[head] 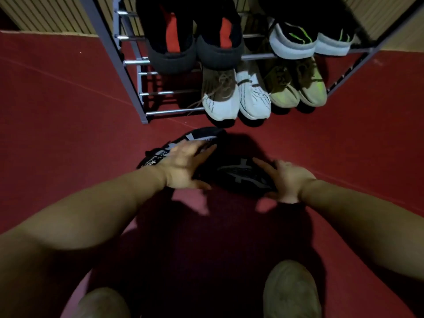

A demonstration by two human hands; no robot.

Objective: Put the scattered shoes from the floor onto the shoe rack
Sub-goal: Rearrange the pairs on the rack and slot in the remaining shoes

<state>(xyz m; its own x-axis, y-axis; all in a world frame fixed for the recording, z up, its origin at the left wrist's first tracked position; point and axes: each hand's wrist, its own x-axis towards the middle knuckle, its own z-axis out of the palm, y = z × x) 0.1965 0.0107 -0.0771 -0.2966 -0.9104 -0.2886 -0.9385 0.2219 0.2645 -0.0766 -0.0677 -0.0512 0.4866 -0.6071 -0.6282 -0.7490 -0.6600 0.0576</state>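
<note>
Two black and grey sneakers lie on the red floor in front of the shoe rack (128,63). My left hand (183,167) reaches over the left black sneaker (202,137) with its fingers spread and straight, just touching its side. Over the right black sneaker (241,173) my right hand (284,180) is open too, fingers extended along the shoe's right side. Neither shoe is lifted. On the rack's lower shelf stand a white pair (236,99) and an olive-green pair (298,88). The shelf above carries a black and red pair (195,42) and a black pair with white soles (309,42).
The metal rack stands against a ribbed wall (57,14). The left part of its lower shelf (165,92) shows bare bars. Red floor (57,111) spreads left and right of the rack. My own two feet in pale shoes (291,292) are at the bottom edge.
</note>
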